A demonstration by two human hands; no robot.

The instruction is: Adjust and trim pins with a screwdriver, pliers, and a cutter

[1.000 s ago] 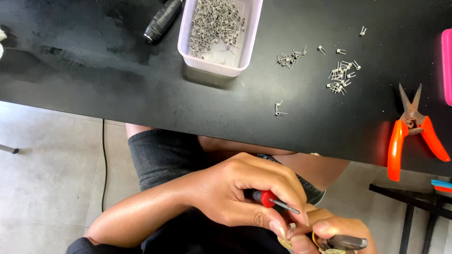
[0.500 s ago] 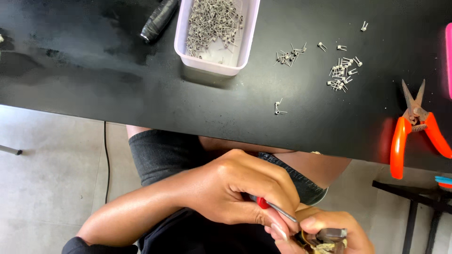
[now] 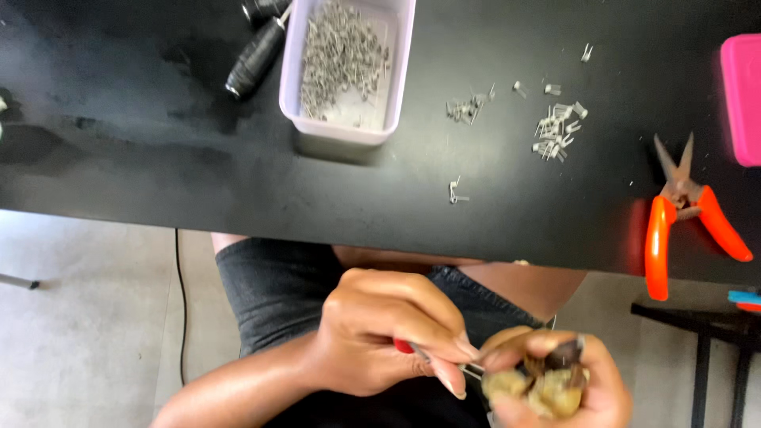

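Head view looks down on a black table [image 3: 158, 182] that fills the upper half of the frame, and below its edge both hands work over the person's lap. On the table stands a pale lilac tub [image 3: 346, 127], upright and open, about half covered inside with a loose heap of small grey metal clips [image 3: 337, 59] banked toward its far side, with bare floor at the near end. Orange-handled snips [image 3: 680, 208] lie to the right, jaws apart, near a pink box [image 3: 743, 95] cut by the frame edge; its contents cannot be seen. A black handle [image 3: 254, 59] lies just beside the tub's left wall. Loose clips [image 3: 556, 131] are scattered on the bare tabletop between tub and snips. The left hand [image 3: 380, 341] is clenched round a thin red-handled tool [image 3: 432, 361], its metal tip touching the brownish lump [image 3: 539, 384] that the right hand [image 3: 563, 380] cups with fingers curled around it, low at the frame's bottom edge. To do this well, I judge the right hand should keep the lump steady while the tool is pressed gently and at a shallow angle, away from the holding fingers. What the lump is cannot be told.
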